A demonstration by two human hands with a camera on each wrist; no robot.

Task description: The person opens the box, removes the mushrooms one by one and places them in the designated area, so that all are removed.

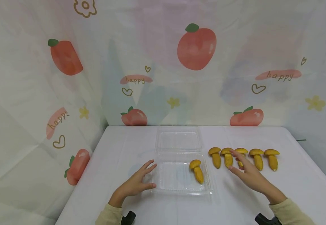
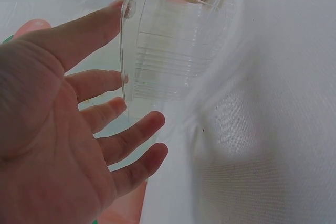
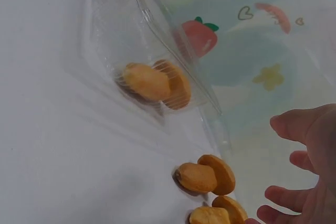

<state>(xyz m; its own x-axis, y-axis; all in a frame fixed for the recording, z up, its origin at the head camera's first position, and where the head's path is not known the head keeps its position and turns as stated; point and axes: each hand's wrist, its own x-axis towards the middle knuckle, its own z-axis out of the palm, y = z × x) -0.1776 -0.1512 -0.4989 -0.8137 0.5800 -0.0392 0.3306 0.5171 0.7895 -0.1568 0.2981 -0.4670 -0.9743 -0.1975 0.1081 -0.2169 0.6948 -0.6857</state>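
Observation:
A clear plastic clamshell box (image 1: 171, 179) lies with its lid (image 1: 178, 140) folded back on the white table. One yellow mushroom (image 1: 198, 173) rests inside, toward the right wall. My left hand (image 1: 134, 185) is at the box's left side, fingers spread; in the left wrist view, the thumb and fingertips (image 2: 118, 80) overlap the box rim. To the right of the box, several similar mushrooms (image 1: 215, 157) stand in a row, caps away from me. Over that row hovers my right hand (image 1: 251, 176), its fingers apart and holding nothing, partly covering the middle mushroom (image 1: 241, 151).
A white cloth covers the table (image 1: 123, 143). Behind it and on the left hangs a printed curtain (image 1: 163, 47) with fruit and "happy" lettering. Dark wrist straps show below both sleeves (image 1: 110, 214).

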